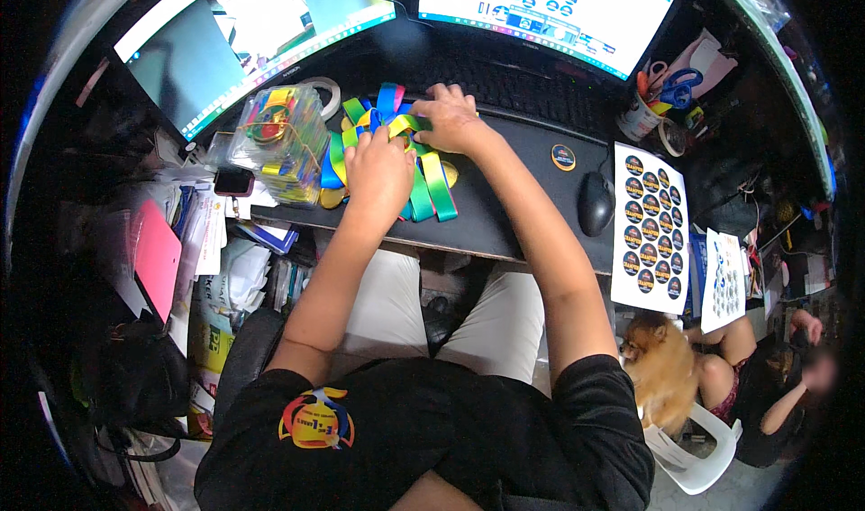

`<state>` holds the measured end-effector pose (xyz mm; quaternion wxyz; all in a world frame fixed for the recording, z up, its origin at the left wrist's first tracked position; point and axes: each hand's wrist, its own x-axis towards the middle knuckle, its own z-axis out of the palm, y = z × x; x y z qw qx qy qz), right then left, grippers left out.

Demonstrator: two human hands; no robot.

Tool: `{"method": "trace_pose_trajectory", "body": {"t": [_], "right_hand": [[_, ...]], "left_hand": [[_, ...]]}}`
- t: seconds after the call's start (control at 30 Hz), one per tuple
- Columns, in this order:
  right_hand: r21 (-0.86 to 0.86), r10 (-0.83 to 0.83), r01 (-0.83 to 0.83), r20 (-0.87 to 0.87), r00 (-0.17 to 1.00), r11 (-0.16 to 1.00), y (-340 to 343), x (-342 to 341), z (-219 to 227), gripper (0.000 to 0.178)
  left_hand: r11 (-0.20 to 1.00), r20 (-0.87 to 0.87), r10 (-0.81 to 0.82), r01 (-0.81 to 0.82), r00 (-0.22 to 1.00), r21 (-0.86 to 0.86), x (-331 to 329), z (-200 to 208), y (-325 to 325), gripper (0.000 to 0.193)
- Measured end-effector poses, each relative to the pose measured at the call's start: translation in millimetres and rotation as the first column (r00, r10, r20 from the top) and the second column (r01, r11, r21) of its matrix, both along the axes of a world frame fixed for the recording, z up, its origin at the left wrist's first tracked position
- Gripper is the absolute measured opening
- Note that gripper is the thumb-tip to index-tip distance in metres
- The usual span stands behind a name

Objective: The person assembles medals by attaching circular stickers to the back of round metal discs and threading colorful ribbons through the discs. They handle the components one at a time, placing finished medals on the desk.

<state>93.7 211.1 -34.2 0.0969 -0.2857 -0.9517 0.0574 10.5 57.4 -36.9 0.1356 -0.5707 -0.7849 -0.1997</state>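
A loose heap of medal ribbons [439,191] in green, yellow, blue and teal lies on the black desk, with gold medals [332,197] peeking out at its edges. My left hand [380,176] is on top of the heap, its fingers bent down and closed on the ribbons; the fingertips are partly hidden. At the heap's far right side rests my right hand [448,119], fingers spread apart and thumb against a yellow-green ribbon. Left of the heap stands a clear plastic box [281,150] of packed ribbons and medals.
Two monitors [541,11] and a black keyboard [532,87] stand behind. Rightward are a round sticker [563,157], a mouse [596,203], a sheet of round stickers [651,227] and a cup of scissors [641,114]. A dog [662,376] and another person [766,380] are lower right.
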Motion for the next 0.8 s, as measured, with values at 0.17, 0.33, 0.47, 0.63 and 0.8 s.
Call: {"method": "trace_pose_trajectory", "body": {"t": [0.17,0.33,0.47,0.63,0.8], "right_hand": [[-0.137,0.013,-0.032,-0.137,0.990,0.990,5.2,-16.2,26.3,0.031],[-0.262,0.275,-0.438,-0.484,0.831,0.860,-1.4,-20.9,74.0,0.018],[-0.481,0.052,-0.625,-0.766,0.641,0.615,-30.4,-3.9,115.7,0.019],[-0.551,-0.095,-0.777,-0.829,0.551,0.305,-91.7,67.0,144.4,0.026],[-0.679,-0.360,-0.732,-0.669,0.651,-0.062,-154.8,129.9,106.2,0.027]], "left_hand": [[0.988,0.046,-0.033,0.025,0.998,0.153,-6.9,-0.5,-3.0,0.021],[0.947,0.170,0.060,-0.109,0.984,0.301,-8.9,11.3,11.9,0.026],[0.798,0.296,-0.151,-0.061,0.943,0.600,-14.9,35.8,18.2,0.026],[0.477,0.347,-0.735,0.079,0.582,0.876,16.1,48.7,-15.2,0.049],[0.714,0.458,-0.697,0.474,0.551,0.516,37.6,22.8,-84.6,0.017]]}}
